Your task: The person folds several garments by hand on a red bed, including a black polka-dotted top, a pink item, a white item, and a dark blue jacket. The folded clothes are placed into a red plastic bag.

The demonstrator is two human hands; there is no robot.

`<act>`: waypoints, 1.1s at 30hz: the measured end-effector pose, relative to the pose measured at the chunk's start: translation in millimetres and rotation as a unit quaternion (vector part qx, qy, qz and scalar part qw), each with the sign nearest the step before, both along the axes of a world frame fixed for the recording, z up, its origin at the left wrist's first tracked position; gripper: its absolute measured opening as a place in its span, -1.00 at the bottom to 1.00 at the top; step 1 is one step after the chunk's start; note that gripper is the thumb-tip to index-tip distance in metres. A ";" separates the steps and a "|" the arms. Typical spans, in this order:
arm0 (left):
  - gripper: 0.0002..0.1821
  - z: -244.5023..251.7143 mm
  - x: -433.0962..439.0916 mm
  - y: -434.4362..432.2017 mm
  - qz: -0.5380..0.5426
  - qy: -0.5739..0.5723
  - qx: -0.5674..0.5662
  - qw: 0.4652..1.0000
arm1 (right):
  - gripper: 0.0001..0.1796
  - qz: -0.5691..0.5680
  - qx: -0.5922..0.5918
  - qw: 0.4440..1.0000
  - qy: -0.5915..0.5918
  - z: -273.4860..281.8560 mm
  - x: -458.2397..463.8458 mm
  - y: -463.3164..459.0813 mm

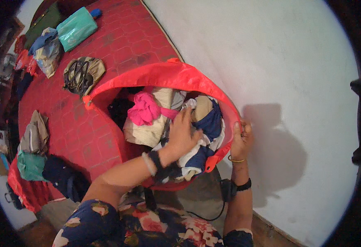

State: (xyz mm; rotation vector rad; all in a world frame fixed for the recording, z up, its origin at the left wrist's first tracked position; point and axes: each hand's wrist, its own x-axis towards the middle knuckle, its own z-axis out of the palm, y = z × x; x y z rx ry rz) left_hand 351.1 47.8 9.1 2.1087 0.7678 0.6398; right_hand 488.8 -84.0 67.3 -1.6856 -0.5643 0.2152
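A large red zippered bag [174, 74] lies wide open before me, filled with clothes. My right hand [241, 140] pinches the bag's rim at the right, thumb inside and fingers outside. Over the clothes in the middle rests my left hand [183, 132], fingers spread, with no garment clearly gripped. Beside its fingertips is a bright pink cloth [145, 108], lying on a cream ribbed garment [148, 131]. Navy and white clothing [209, 122] fills the bag's right side, with a beige piece [203, 108] among it. Dark cloth [118, 111] shows at the left inside; deeper contents are hidden.
The bag stands on a red patterned mattress [131, 40] against a pale wall [260, 61]. A camouflage drawstring pouch [84, 74], a teal plastic packet [77, 27] and a clear bag of cloth [47, 52] lie beyond. Folded clothes [35, 136] and a navy garment [64, 176] are at left.
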 end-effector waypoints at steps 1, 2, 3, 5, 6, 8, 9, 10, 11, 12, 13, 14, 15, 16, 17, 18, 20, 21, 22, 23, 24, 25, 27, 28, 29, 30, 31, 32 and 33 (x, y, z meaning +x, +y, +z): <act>-0.07 15.2 -12.8 -15.0 -0.076 0.053 0.030 0.995 | -0.92 0.002 0.023 1.000 0.017 -2.6 0.3 2.3; -0.06 25.4 -24.6 -29.2 -0.144 0.088 0.072 0.983 | -0.92 0.026 0.044 0.998 0.042 -5.8 1.0 4.7; -0.04 31.2 -30.0 -34.4 -0.222 0.146 0.129 0.955 | -0.93 0.008 0.031 0.999 -0.009 -7.5 0.0 6.2; -0.06 21.2 -20.1 -28.1 -0.247 0.197 0.160 0.935 | -0.93 -0.008 0.007 0.998 -0.063 -9.9 2.6 9.2; -0.07 12.1 -13.6 -23.2 -0.267 0.245 0.179 0.915 | -0.93 0.014 0.009 0.995 -0.096 -10.1 4.1 9.7; -0.09 -9.4 -2.4 -16.2 -0.268 0.218 0.215 0.913 | -0.93 0.026 0.036 0.991 -0.126 -7.7 9.3 9.9; -0.10 -19.5 2.5 -14.3 -0.278 0.222 0.217 0.909 | -0.93 -0.006 0.033 0.998 -0.051 -5.6 13.0 8.9; -0.12 -28.6 2.7 -12.0 -0.297 0.236 0.216 0.900 | -0.93 -0.012 0.051 0.999 -0.001 -3.5 17.9 8.9; -0.12 -36.1 5.3 -9.5 -0.280 0.217 0.240 0.904 | -0.92 -0.015 0.071 0.996 0.050 -1.5 24.1 9.5; -0.12 -44.0 7.7 -7.6 -0.284 0.214 0.243 0.902 | -0.91 -0.015 0.102 0.993 0.056 -1.4 27.1 10.6; -0.12 -50.4 8.1 -7.8 -0.290 0.210 0.245 0.901 | -0.90 -0.017 0.080 0.996 0.035 -1.3 29.3 11.7; -0.10 -57.5 8.9 -8.4 -0.294 0.215 0.258 0.895 | -0.89 -0.019 0.063 0.998 0.011 -3.5 28.7 13.0; -0.10 -64.5 11.1 -10.1 -0.303 0.241 0.256 0.886 | -0.88 -0.037 0.042 0.998 -0.003 -5.4 28.9 15.2; -0.11 -72.8 15.7 -11.3 -0.296 0.241 0.269 0.885 | -0.88 -0.030 0.044 0.999 -0.006 -9.5 25.7 17.6; -0.11 -80.2 20.4 -14.5 -0.296 0.249 0.274 0.881 | -0.87 -0.039 0.041 0.998 0.003 -13.6 18.5 19.5; -0.11 -88.7 24.3 -16.4 -0.297 0.222 0.231 0.899 | -0.86 -0.024 0.047 0.999 0.011 -17.7 12.8 22.4; -0.11 -101.3 33.0 -19.1 -0.283 0.227 0.252 0.897 | -0.85 -0.038 -0.010 0.999 0.009 -22.0 8.5 31.5; -0.11 -104.6 35.1 -20.0 -0.284 0.237 0.252 0.894 | -0.84 -0.033 -0.036 0.999 0.007 -22.5 8.0 36.1; -0.09 -105.8 35.7 -18.9 -0.290 0.208 0.219 0.908 | -0.83 -0.012 -0.040 0.999 0.005 -21.5 8.6 40.7; -0.04 -104.0 35.7 -18.8 -0.279 0.235 0.250 0.897 | -0.82 0.011 -0.044 0.999 0.004 -18.8 10.9 44.1; -0.04 -99.3 33.5 -16.8 -0.281 0.209 0.239 0.906 | -0.81 0.008 -0.048 0.999 0.024 -15.6 11.7 46.9; -0.04 -92.3 29.0 -13.2 -0.300 0.198 0.212 0.909 | -0.80 0.051 -0.046 0.998 0.008 -12.0 13.0 48.0; -0.09 -68.3 21.0 -10.2 -0.327 0.222 0.188 0.899 | -0.79 0.098 -0.049 0.993 0.040 -5.1 10.4 45.3; -0.12 -54.8 11.3 -7.3 -0.342 0.213 0.160 0.901 | -0.78 0.126 -0.035 0.991 0.033 -2.7 7.3 41.4; -0.16 -40.3 -4.2 -6.9 -0.356 0.201 0.135 0.903 | -0.76 0.064 -0.170 0.983 -0.016 -0.6 3.8 33.8; -0.20 -24.5 -19.6 -8.3 -0.338 0.149 0.104 0.924 | -0.74 0.032 -0.280 0.955 -0.089 0.1 -0.7 25.3; -0.24 -10.9 -40.5 -5.7 -0.330 0.134 0.053 0.933 | -0.69 0.066 -0.163 0.983 -0.048 -2.0 -5.2 19.2; -0.32 3.7 -63.0 -5.1 -0.298 0.126 0.039 0.945 | -0.64 0.081 -0.048 0.996 -0.010 -9.5 -14.1 14.4; -0.50 14.8 -98.1 -1.7 -0.257 -0.031 0.028 0.965 | -0.56 0.141 0.011 0.990 -0.009 -9.6 -19.9 -3.7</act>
